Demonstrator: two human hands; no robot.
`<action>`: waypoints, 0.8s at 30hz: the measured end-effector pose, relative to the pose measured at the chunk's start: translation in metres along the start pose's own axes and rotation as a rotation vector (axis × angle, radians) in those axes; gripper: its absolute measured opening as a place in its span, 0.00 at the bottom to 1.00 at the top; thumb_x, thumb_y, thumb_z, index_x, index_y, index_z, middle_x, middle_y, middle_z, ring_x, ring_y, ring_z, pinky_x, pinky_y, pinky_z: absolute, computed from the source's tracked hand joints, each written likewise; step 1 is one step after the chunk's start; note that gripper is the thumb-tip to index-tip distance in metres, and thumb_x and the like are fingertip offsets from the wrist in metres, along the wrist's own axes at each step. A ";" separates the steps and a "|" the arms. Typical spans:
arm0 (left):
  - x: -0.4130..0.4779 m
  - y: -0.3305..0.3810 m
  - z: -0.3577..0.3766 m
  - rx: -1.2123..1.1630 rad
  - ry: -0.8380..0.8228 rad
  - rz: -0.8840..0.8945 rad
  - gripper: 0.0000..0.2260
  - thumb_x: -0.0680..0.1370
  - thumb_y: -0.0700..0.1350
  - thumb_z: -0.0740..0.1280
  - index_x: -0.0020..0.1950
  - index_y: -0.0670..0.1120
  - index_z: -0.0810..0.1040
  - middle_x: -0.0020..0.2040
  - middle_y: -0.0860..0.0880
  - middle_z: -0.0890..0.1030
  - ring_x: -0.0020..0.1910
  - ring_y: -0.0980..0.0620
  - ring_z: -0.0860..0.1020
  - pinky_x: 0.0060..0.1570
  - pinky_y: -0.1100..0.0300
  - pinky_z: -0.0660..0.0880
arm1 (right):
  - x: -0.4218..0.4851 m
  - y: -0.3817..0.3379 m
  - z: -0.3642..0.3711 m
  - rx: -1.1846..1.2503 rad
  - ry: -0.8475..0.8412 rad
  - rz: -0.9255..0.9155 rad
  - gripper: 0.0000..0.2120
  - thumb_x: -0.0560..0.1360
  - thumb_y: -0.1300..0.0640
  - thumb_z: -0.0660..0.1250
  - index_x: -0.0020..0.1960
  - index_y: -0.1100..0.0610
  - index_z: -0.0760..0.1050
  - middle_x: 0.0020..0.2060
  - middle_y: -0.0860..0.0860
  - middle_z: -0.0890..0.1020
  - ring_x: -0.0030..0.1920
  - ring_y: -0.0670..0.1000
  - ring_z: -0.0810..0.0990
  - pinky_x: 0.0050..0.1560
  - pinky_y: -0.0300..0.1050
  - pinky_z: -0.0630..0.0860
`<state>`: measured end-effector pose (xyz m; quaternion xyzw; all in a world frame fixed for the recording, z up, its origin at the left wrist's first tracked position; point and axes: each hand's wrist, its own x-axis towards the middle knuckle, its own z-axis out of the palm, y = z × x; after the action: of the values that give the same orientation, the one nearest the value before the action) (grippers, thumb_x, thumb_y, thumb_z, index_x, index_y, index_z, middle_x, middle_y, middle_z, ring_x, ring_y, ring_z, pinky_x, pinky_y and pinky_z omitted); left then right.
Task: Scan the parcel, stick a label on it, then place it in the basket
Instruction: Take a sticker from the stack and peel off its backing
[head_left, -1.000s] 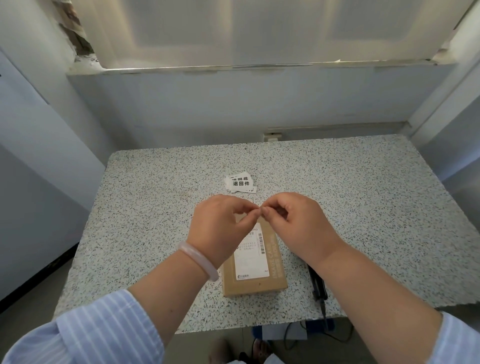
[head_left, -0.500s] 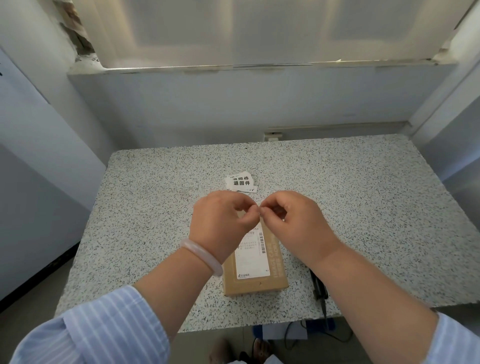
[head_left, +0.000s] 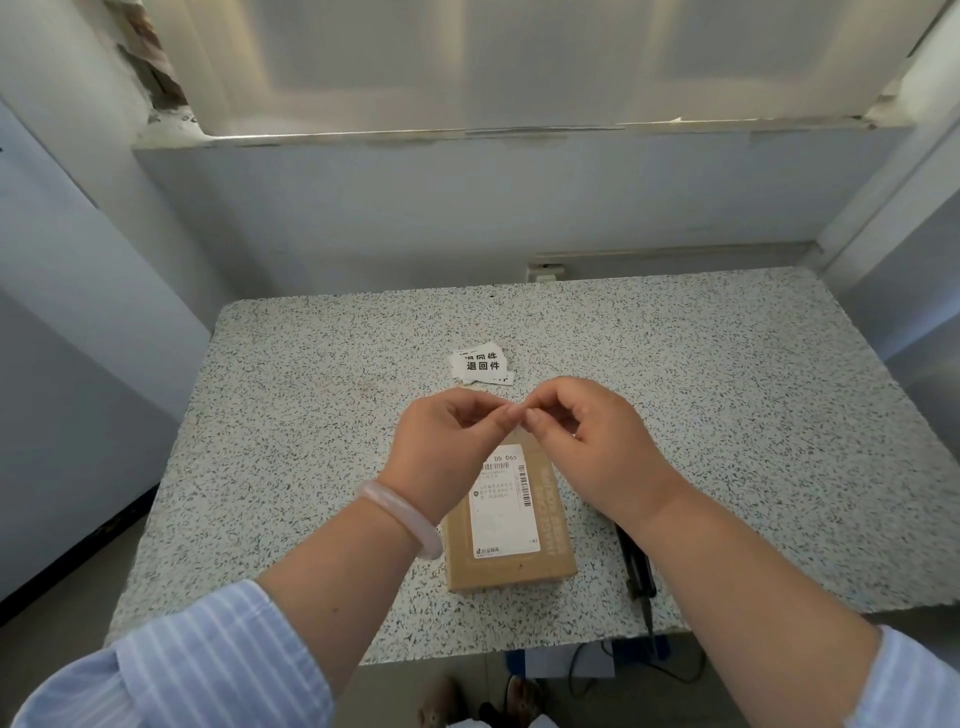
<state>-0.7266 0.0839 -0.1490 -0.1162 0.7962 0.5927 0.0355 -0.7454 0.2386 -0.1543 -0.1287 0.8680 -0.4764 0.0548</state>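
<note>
One table (head_left: 311, 415) with a speckled top is in view. On it lies one brown cardboard parcel (head_left: 511, 569), carrying one white shipping label (head_left: 501, 512) with barcodes. Beyond the parcel sits one small pile of white stickers (head_left: 480, 364); at least two overlap, the exact count cannot be told. One dark scanner (head_left: 636, 564) lies beside the parcel. Two hands show: one left hand (head_left: 441, 452) and one right hand (head_left: 597, 441). One pale bracelet (head_left: 402, 517) circles the left wrist. Two striped sleeves (head_left: 208, 665) appear.
</note>
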 end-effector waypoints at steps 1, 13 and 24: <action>-0.001 0.000 0.001 0.003 0.008 0.004 0.02 0.71 0.49 0.73 0.41 0.52 0.84 0.37 0.52 0.85 0.38 0.57 0.82 0.38 0.66 0.79 | 0.000 0.000 0.000 0.000 0.004 0.004 0.03 0.76 0.58 0.67 0.46 0.54 0.79 0.38 0.48 0.80 0.38 0.43 0.76 0.37 0.33 0.74; 0.000 0.004 0.005 0.058 0.064 0.057 0.07 0.73 0.46 0.71 0.36 0.55 0.80 0.32 0.56 0.82 0.31 0.63 0.77 0.32 0.69 0.75 | -0.002 -0.004 0.001 0.207 0.010 0.104 0.04 0.76 0.59 0.68 0.44 0.52 0.80 0.39 0.50 0.84 0.42 0.50 0.83 0.46 0.45 0.81; -0.003 0.005 0.004 0.101 0.011 0.142 0.02 0.72 0.44 0.73 0.41 0.52 0.83 0.34 0.59 0.82 0.35 0.68 0.78 0.35 0.75 0.73 | -0.002 -0.003 -0.004 0.236 0.019 0.159 0.05 0.76 0.57 0.69 0.42 0.50 0.81 0.37 0.50 0.85 0.42 0.49 0.84 0.50 0.51 0.81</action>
<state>-0.7252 0.0890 -0.1452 -0.0604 0.8316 0.5520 -0.0051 -0.7438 0.2412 -0.1496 -0.0474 0.8140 -0.5705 0.0988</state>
